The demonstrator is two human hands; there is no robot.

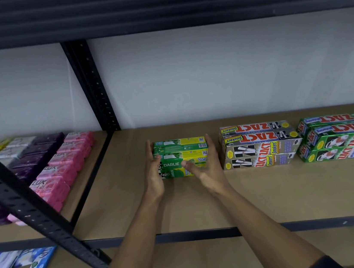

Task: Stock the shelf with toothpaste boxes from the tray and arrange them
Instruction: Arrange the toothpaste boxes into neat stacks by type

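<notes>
1. The fingers (pixel 150 151) of the left hand (pixel 154 175) lie straight along the left end of the Darlie boxes (pixel 181 153). The right hand (pixel 208 170) mirrors it at the right end, thumb across the front. Both hands are flat and press the pile between them; neither wraps round it.
2. The shelf (pixel 181 205) carries that pile toward the back, two layers high. The tray is out of sight from here.
3. The silver Zact boxes (pixel 258 145) stand near the pile on its right. A sideways shove from the left hand could knock the pile into them.
4. The top Darlie layer looks the likeliest to go. Uneven squeezing, or one palm lifting away first, could skew it or slide it off.
</notes>
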